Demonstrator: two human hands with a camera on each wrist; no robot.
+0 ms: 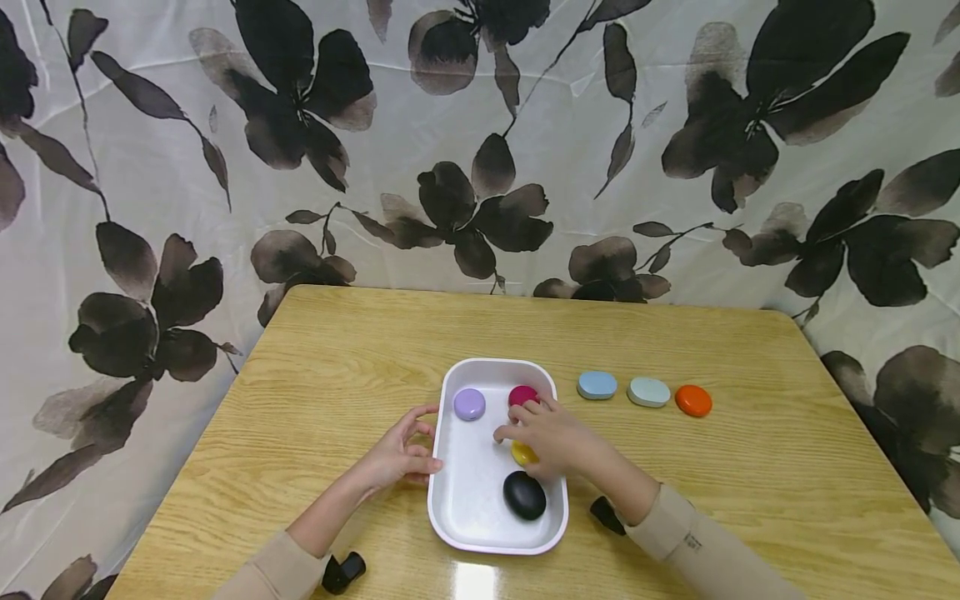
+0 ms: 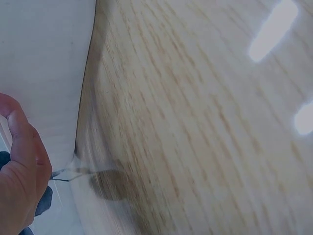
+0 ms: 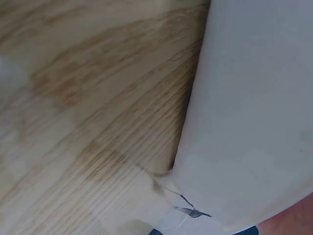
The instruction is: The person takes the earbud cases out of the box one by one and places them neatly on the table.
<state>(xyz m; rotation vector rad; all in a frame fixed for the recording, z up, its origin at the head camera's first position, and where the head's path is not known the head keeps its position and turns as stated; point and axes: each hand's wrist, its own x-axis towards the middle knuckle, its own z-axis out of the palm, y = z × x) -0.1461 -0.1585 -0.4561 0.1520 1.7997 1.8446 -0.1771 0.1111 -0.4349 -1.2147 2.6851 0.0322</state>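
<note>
A white tray [image 1: 468, 533] lies on the table, also filling part of both wrist views. My left hand [image 1: 401, 450] rests against its left side, thumb at the rim and fingers along the outer wall. My right hand [image 1: 551, 433] reaches over the tray's right half, fingers spread above a yellow disc [image 1: 522, 453] that it partly covers. Whether it touches this disc I cannot tell. Just beyond its fingers is a magenta disc [image 1: 522, 395]; nearer lies a black oval piece [image 1: 524, 495]. A lilac disc [image 1: 469, 404] sits at the tray's far left.
Right of the tray, a blue oval piece [image 1: 597, 385], a pale blue-green oval piece [image 1: 648, 392] and an orange-red disc [image 1: 693, 401] lie in a row on the wooden table [image 1: 360, 350]. A floral cloth [image 1: 585, 133] hangs behind. Each wrist carries a black device [image 1: 343, 572].
</note>
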